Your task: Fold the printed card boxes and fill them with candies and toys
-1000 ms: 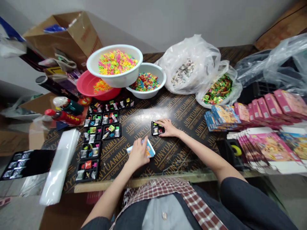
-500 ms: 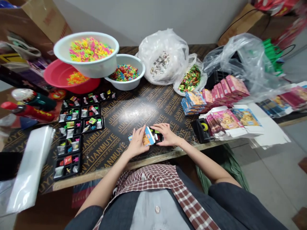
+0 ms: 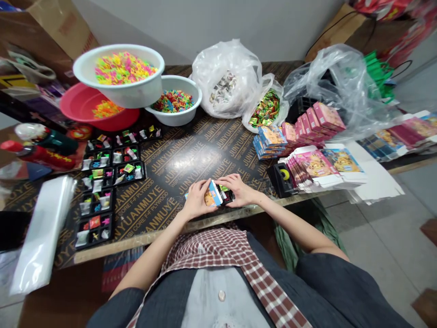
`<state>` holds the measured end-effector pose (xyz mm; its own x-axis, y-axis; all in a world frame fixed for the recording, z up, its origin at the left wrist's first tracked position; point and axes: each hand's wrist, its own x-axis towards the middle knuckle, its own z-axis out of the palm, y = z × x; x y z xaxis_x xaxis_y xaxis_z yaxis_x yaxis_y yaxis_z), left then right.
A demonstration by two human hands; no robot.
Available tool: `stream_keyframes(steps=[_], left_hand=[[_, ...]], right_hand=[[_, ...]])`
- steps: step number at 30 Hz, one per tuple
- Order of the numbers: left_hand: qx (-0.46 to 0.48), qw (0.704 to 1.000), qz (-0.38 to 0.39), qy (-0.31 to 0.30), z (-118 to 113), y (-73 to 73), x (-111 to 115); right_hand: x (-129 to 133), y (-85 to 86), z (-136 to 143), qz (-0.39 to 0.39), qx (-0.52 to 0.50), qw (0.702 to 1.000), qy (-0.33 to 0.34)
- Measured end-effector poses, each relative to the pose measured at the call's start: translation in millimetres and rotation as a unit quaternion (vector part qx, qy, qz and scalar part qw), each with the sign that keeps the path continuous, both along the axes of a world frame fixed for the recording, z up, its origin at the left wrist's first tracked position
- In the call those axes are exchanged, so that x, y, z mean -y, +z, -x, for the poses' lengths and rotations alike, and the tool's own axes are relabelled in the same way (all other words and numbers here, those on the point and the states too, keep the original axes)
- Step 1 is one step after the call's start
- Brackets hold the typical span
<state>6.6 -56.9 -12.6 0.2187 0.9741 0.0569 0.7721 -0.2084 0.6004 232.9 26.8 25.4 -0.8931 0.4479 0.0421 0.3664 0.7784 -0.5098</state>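
Near the table's front edge, my left hand [image 3: 198,199] grips a small blue printed cardboard box [image 3: 213,195], with its fingers over the top. My right hand [image 3: 241,191] holds a black compartment tray [image 3: 226,196] by its right end. Small coloured pieces show in the tray, and its left end meets the open side of the box; how far it reaches inside is hidden. To the left stand several filled black trays [image 3: 94,229] in rows. At the right are stacked blue boxes [image 3: 269,142] and flat pink cartons [image 3: 314,165].
White basins [image 3: 118,91] and a red basin [image 3: 70,105] of small plastic pieces stand at the back left. Plastic bags [image 3: 227,59] of packets sit at the back middle. A black tape dispenser [image 3: 278,181] is right of my hands; clear plastic sleeves [image 3: 43,232] lie far left.
The camera view has shifted slightly. Both hands keep their hold on the box and tray, which stay together in nearly the same place.
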Motion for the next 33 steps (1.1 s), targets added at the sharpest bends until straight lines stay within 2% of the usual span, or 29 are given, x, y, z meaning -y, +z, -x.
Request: stream_keyframes(steps=[5,8,10,14,16,19,21,23,25,27,31,33], left_hand=[[-0.011,0.998,0.027,-0.050,2.7,2.3,1.7],[-0.005,0.995,0.023,-0.093,2.8,4.8,3.6],[-0.003,0.995,0.019,-0.100,1.6,5.5,4.5],[-0.001,0.997,0.008,-0.077,-2.6,3.2,4.6],[-0.005,0.999,-0.007,-0.044,-3.5,1.8,3.7],[-0.017,0.999,-0.028,0.031,-1.8,2.3,1.3],[-0.025,0.997,-0.033,0.068,-0.5,4.0,-0.1],[-0.034,0.995,-0.032,0.088,-1.6,5.7,-0.7],[-0.042,0.994,-0.029,0.097,-5.5,6.2,-0.7],[-0.044,0.994,-0.025,0.099,-10.9,5.6,-0.6],[0.022,0.995,-0.002,0.100,-16.0,4.3,-4.1],[0.123,0.988,0.017,0.093,-15.2,6.0,-8.1]], right_hand=[[3.7,-0.7,1.5,0.021,0.017,0.999,0.028],[5.6,-0.4,5.1,0.044,0.017,0.997,0.055],[6.8,-0.5,8.7,0.049,0.016,0.997,0.055],[6.4,-2.8,15.3,0.045,0.016,0.998,0.033],[4.0,-5.8,14.8,0.038,0.016,0.999,0.015],[1.7,-14.6,9.1,0.051,-0.027,0.996,-0.069],[4.4,-23.9,5.8,0.094,-0.095,0.977,-0.169],[11.9,-34.5,6.8,0.140,-0.161,0.936,-0.278],[22.3,-43.3,12.4,0.167,-0.207,0.895,-0.357],[31.9,-47.9,20.3,0.185,-0.235,0.875,-0.379],[35.6,-44.9,30.8,0.249,-0.269,0.868,-0.334],[29.4,-40.6,32.4,0.291,-0.309,0.825,-0.374]])
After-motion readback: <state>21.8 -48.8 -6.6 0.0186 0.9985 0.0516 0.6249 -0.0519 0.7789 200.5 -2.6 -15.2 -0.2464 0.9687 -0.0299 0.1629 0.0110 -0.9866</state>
